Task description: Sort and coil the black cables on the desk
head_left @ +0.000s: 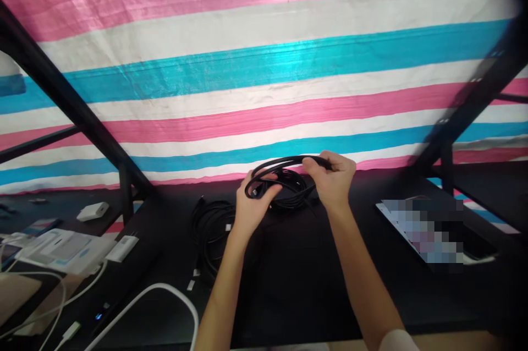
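Observation:
A coiled black cable [284, 162] is stretched between my two hands, above the black table [297, 285]. My left hand [256, 199] holds the coil's left end, its thumb bent over the loops. At the coil's right end, my right hand [333, 175] pinches the strands between thumb and fingers. Just behind and below lies another coil of black cable [291, 202], partly hidden by the held one. More black cables [210, 230] lie in loops left of my left forearm, with small white tags on them.
A tablet-like device [421, 230], partly pixelated, lies at the right. White chargers [122, 248], a white box [61, 252] and white cables [165, 286] are at the left. Black slanted frame bars [82, 114] stand on both sides before a striped sheet [247, 76].

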A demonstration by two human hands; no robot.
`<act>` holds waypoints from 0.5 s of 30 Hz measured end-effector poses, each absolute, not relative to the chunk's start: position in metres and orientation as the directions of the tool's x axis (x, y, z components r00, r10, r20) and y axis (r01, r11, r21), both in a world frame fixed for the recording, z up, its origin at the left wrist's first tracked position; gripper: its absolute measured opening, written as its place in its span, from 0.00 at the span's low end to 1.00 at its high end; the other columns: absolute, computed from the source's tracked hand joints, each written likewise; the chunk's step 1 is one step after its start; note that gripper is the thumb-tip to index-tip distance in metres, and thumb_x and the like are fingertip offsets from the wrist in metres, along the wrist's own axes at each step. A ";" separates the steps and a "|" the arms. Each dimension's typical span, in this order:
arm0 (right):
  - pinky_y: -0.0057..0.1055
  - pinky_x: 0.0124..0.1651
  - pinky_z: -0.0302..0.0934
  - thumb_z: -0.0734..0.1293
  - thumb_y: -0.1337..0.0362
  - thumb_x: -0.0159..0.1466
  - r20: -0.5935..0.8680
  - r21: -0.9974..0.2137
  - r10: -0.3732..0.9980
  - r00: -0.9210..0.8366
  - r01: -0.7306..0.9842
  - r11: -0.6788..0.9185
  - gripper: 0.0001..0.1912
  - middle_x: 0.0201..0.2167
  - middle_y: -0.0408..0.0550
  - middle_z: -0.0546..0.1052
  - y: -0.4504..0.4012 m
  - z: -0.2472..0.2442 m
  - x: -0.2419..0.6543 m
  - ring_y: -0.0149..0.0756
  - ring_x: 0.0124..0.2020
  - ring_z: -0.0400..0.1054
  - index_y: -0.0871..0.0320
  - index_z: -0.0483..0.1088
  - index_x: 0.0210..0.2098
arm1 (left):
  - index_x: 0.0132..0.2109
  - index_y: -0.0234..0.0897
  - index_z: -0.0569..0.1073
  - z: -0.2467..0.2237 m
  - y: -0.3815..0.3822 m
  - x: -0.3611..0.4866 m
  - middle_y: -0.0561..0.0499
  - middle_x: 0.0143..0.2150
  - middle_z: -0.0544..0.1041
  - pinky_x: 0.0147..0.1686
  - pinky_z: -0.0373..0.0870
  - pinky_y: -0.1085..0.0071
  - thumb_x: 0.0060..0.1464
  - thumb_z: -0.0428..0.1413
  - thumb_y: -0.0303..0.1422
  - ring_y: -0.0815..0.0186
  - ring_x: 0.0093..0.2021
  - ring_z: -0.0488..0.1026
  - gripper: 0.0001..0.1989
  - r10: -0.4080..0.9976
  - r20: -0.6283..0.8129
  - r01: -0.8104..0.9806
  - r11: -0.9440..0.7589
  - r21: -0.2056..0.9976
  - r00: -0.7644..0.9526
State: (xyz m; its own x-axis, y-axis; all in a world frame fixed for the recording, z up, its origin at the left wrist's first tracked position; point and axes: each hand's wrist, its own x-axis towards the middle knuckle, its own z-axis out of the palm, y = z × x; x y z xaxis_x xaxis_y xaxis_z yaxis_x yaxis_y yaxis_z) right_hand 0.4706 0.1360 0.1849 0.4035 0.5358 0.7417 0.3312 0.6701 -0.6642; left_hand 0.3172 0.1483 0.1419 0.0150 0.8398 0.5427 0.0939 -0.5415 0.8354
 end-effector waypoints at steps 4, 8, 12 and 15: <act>0.25 0.18 0.42 0.70 0.52 0.53 0.609 -0.727 0.539 0.582 0.137 0.673 0.28 0.13 0.35 0.47 0.148 0.170 0.456 0.23 0.15 0.43 0.56 0.48 0.14 | 0.23 0.35 0.71 0.126 0.161 0.339 0.48 0.25 0.76 0.39 0.70 0.66 0.55 0.51 0.47 0.63 0.32 0.75 0.22 0.934 0.351 -0.132 -0.340 0.931 0.070; 0.26 0.17 0.41 0.65 0.44 0.55 0.509 -0.770 0.608 0.610 0.006 0.638 0.29 0.14 0.34 0.45 0.159 0.156 0.439 0.23 0.15 0.41 0.55 0.47 0.15 | 0.35 0.36 0.72 0.109 0.161 0.347 0.48 0.36 0.78 0.37 0.71 0.70 0.51 0.54 0.50 0.65 0.35 0.76 0.19 0.960 0.253 -0.238 -0.220 0.946 0.122; 0.25 0.16 0.39 0.67 0.42 0.53 0.479 -0.791 0.761 0.439 -0.160 0.590 0.30 0.14 0.34 0.45 0.164 0.154 0.433 0.22 0.14 0.39 0.55 0.47 0.16 | 0.38 0.37 0.68 0.106 0.159 0.336 0.50 0.30 0.78 0.18 0.61 0.77 0.52 0.50 0.54 0.71 0.19 0.71 0.23 0.949 0.130 -0.243 -0.060 0.968 0.286; 0.25 0.17 0.43 0.67 0.44 0.54 0.466 -0.830 0.874 0.135 -0.275 0.485 0.29 0.14 0.33 0.46 0.168 0.159 0.443 0.22 0.14 0.41 0.56 0.48 0.16 | 0.32 0.36 0.66 0.108 0.160 0.326 0.52 0.24 0.76 0.11 0.45 0.79 0.52 0.50 0.52 0.77 0.10 0.60 0.21 0.961 0.084 -0.134 -0.050 0.990 0.264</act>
